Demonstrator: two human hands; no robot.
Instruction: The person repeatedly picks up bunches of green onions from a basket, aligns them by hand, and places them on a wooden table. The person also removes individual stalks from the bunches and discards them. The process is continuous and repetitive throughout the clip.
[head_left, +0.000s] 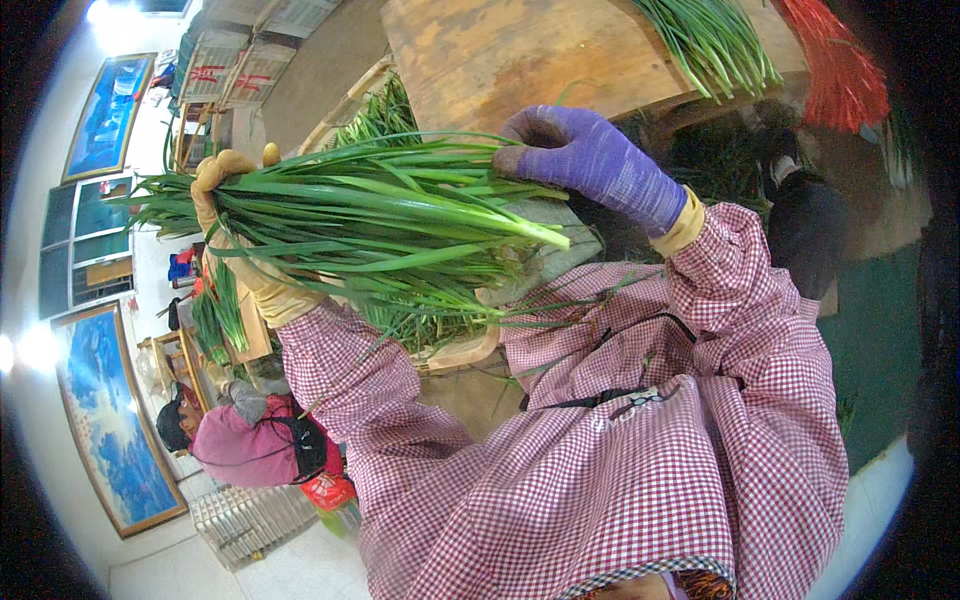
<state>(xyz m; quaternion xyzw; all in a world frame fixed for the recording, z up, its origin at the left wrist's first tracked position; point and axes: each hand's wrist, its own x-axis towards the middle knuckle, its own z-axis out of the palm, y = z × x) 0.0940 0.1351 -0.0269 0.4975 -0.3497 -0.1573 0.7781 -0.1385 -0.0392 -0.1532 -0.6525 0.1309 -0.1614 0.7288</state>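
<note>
A large loose bunch of garlic chives (360, 202) lies across my left hand (232, 217), which wears a yellowish glove and curls around its leafy part. The pale stalk ends point right; one thick stalk sticks out beyond the others. My right hand (592, 161), in a purple knit glove over a yellow cuff, is at the upper stalk ends. Its thumb and forefinger pinch at the tip of a thin stalk, partly hidden by the fingers. Loose leaves hang below the bunch, over my checked smock (570, 480).
Ahead is a wooden board (525, 67) with another chive bunch (712, 45) and a bundle of red ties (840, 67). More chives (382, 112) lie in a wooden-edged holder under the board. A person in pink (247, 442) bends at another workplace to the left, near stacked cartons (232, 67).
</note>
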